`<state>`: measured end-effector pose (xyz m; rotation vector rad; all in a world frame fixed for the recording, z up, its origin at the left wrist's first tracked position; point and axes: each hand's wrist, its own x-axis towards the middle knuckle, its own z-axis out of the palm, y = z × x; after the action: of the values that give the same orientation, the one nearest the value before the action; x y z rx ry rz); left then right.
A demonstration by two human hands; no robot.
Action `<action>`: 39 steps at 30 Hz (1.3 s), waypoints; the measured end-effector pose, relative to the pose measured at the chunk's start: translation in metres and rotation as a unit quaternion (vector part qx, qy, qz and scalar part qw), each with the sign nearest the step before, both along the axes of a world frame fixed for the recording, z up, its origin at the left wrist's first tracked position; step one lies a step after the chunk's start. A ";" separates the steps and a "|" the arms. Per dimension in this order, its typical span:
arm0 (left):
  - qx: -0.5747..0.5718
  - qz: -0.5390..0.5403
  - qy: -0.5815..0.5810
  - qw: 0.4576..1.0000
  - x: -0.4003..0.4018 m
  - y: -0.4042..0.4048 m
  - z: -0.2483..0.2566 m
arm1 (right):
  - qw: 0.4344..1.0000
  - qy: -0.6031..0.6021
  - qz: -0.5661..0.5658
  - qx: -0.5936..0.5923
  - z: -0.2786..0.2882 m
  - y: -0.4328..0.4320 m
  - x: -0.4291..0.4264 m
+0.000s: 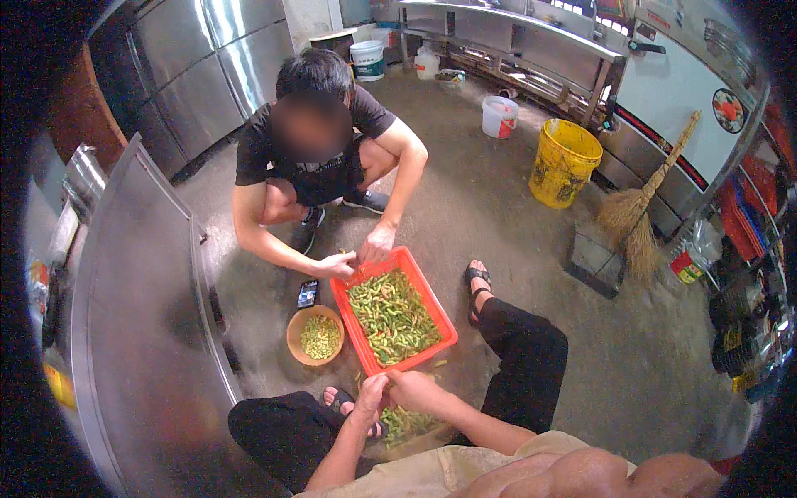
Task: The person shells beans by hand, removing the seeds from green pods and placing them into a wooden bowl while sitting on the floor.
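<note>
My left hand (372,395) and my right hand (411,391) meet with fingertips together, just past the near edge of a red plastic basket (442,305). Their fingers are curled; whatever may be between them is too small to make out. Green bean pods (392,317) fill the basket's bottom. Below my hands lies a pile of pods or husks (405,426), partly hidden by my forearms. To the left of the basket stands a round tan bowl (292,342) holding shelled green beans (320,337).
A person (317,180) squats opposite, both hands at the basket's far corner. A phone (307,294) lies on the floor beyond the bowl. A metal panel (149,299) rises at left. A yellow bucket (560,168), a straw broom (660,168) and a dustpan (594,261) are at right.
</note>
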<state>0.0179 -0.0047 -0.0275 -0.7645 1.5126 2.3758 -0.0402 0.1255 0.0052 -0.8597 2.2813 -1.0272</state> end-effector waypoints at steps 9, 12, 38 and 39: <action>-0.194 -0.055 0.094 0.975 -0.004 -0.014 -0.047 | 0.991 -0.014 -0.015 -0.135 -0.007 -0.004 -0.009; -0.003 -0.022 0.034 0.999 -0.010 -0.001 0.006 | 0.992 -0.010 -0.072 -0.101 -0.004 0.003 -0.016; -0.094 -0.069 0.116 0.986 -0.013 0.007 0.007 | 0.868 -0.356 -0.201 -0.282 0.000 0.007 -0.025; -0.118 -0.058 0.132 0.982 -0.010 0.011 0.012 | 0.867 -0.358 -0.202 -0.281 0.000 0.006 -0.024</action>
<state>0.0081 0.0062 -0.0160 -0.4009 1.9143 2.3093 -0.0638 0.1320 0.0048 -0.1004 1.5423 -1.8767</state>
